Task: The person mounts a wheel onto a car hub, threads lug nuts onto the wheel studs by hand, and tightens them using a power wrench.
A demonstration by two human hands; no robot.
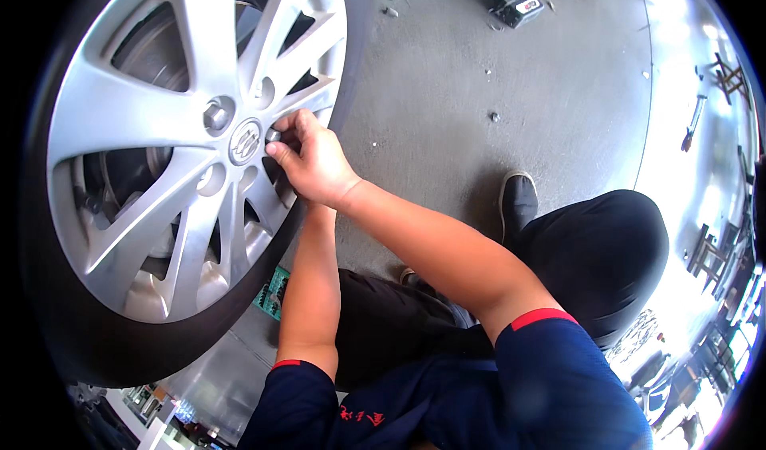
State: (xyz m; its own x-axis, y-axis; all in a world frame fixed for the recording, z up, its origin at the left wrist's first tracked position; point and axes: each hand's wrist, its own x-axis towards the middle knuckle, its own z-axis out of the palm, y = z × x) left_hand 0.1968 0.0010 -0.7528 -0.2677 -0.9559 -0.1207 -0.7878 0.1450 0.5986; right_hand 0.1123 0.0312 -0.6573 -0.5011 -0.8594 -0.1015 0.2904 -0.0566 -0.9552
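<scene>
A silver alloy wheel with a black tire stands at my left. My right hand is at the wheel, just right of the round centre cap. Its thumb and forefinger are closed on a small metal lug nut at the hub. Behind it, my left forearm rises to the same spot, its hand hidden by the right one. Another lug nut sits in a recess at the cap's upper left. Above and below the cap, two recesses show no nut.
On the grey floor at the top lies a cordless power tool. Several small pieces are scattered nearby, including one lower down. A green case is beside the tire, and my shoe is at right.
</scene>
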